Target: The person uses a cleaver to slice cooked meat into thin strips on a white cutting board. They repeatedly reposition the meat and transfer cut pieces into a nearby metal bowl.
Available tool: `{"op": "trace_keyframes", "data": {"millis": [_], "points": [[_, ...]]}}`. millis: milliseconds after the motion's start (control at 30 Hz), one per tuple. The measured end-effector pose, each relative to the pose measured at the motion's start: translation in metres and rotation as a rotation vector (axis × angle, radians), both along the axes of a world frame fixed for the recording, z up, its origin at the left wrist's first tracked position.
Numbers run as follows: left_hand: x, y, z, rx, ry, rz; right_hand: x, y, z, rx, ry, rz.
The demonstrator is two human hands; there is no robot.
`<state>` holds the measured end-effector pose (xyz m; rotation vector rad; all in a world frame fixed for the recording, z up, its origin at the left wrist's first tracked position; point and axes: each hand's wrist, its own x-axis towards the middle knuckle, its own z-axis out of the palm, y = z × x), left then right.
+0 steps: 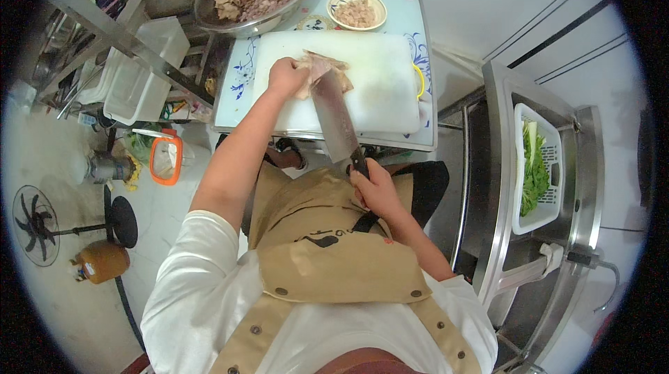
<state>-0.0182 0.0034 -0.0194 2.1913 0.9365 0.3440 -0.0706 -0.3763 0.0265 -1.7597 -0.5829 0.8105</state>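
Observation:
A thin, pale brown piece of meat (342,81) lies on the white cutting board (381,55). My left hand (287,77) grips the left edge of this piece, its fingers curled. A broad-bladed cleaver (335,120) slants across the board's front edge, its far end over the meat. My right hand (375,188) is closed around the black handle, in front of the table. Whether the blade touches the meat or hovers just above cannot be made out. The meat beneath the blade is partly hidden.
Behind the board, a steel bowl (204,11) holds chopped meat and larger brown pieces. Diced meat fills a small bowl (384,11). To the right, a white basket (517,225) of leafy greens sits in a steel sink (494,248). An orange-rimmed container (166,182) stands left of the table.

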Motion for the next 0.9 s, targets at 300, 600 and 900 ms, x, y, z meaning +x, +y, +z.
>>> {"op": "trace_keyframes", "data": {"millis": [300,600,900], "points": [[-0.005,0.005,-0.005,-0.049,-0.058,-0.038,0.048,0.043,-0.014,-0.015,-0.234,0.007],[-0.008,0.002,0.001,-0.099,-0.054,-0.064,0.054,0.049,-0.005,-0.159,-0.18,-0.011],[-0.013,0.001,0.014,-0.14,0.01,-0.061,0.056,0.062,0.037,-0.203,0.078,-0.021]]}}
